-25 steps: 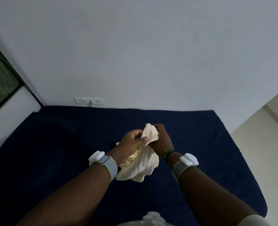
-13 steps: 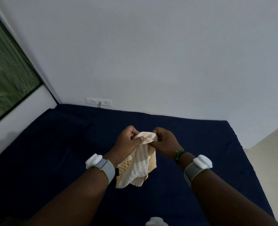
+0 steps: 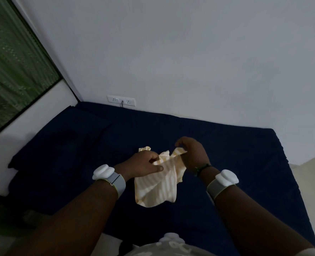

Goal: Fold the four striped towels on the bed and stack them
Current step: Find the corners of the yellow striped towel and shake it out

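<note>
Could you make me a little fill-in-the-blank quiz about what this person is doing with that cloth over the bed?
1. Both hands hold up a yellow-and-white ____ towel.
2. The left hand and the right hand grip the towel's ____ edge, so the rest hangs down.
3. The towel hangs over a bed covered in a dark ____ sheet.
4. On the wall behind the bed sits a white ____ strip with a cord plugged in.

Missing words: striped; top; blue; socket

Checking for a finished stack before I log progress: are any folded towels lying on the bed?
No, the dark blue bed shows no folded towels; the only striped towel in view hangs from both hands.
</note>
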`<state>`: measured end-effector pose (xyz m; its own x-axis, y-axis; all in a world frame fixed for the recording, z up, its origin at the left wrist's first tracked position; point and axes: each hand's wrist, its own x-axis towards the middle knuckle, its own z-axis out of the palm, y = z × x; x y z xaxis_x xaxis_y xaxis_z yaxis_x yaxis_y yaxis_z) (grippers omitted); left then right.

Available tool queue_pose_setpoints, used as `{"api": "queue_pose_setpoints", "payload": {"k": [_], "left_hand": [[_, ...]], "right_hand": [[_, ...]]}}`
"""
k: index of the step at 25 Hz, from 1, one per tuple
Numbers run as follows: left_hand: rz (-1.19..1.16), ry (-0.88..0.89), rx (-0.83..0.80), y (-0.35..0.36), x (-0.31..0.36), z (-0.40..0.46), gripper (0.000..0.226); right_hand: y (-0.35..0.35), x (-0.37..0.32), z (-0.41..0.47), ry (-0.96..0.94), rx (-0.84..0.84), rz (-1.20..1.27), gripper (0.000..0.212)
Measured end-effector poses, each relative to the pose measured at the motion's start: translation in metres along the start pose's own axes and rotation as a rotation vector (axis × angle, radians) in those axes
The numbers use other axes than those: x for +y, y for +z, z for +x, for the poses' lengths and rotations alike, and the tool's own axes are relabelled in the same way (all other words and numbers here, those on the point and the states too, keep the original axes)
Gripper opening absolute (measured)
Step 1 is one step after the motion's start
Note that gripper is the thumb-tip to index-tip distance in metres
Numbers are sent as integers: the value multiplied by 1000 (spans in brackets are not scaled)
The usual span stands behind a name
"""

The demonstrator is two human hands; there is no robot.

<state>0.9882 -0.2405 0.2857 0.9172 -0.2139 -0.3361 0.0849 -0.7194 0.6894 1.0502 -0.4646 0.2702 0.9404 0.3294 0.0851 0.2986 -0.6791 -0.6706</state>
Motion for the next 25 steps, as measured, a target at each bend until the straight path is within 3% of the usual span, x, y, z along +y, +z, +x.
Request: {"api": "queue_pose_setpoints", "payload": {"k": [4, 9, 12, 14, 17, 19, 22, 25], "left_hand": [[1, -3, 37, -3, -10, 1, 22], [-44, -6, 70, -14, -27, 2, 17], [-292, -25, 249, -30, -27, 3, 10], [-678, -104, 416, -47, -26, 7, 7], [-1169, -65, 522, -85, -22, 8, 6], [-1239, 5, 529, -112, -18, 6, 7], [-1264, 93, 584, -143, -22, 12, 9], [-987, -61, 704, -155, -38, 19, 15]], "right_hand": [[-9, 3, 3, 10, 174, 61, 37], [-27, -12, 7, 154, 386, 404, 46], [-33, -21, 12, 251, 451, 393, 34], [-33, -21, 14, 291, 417, 317, 25], [-17, -15, 12, 213, 171, 7, 8], [2, -6, 8, 227, 33, -163, 4], [20, 4, 5, 447, 4, -161, 21], [32, -12, 12, 521, 113, 39, 22]]}}
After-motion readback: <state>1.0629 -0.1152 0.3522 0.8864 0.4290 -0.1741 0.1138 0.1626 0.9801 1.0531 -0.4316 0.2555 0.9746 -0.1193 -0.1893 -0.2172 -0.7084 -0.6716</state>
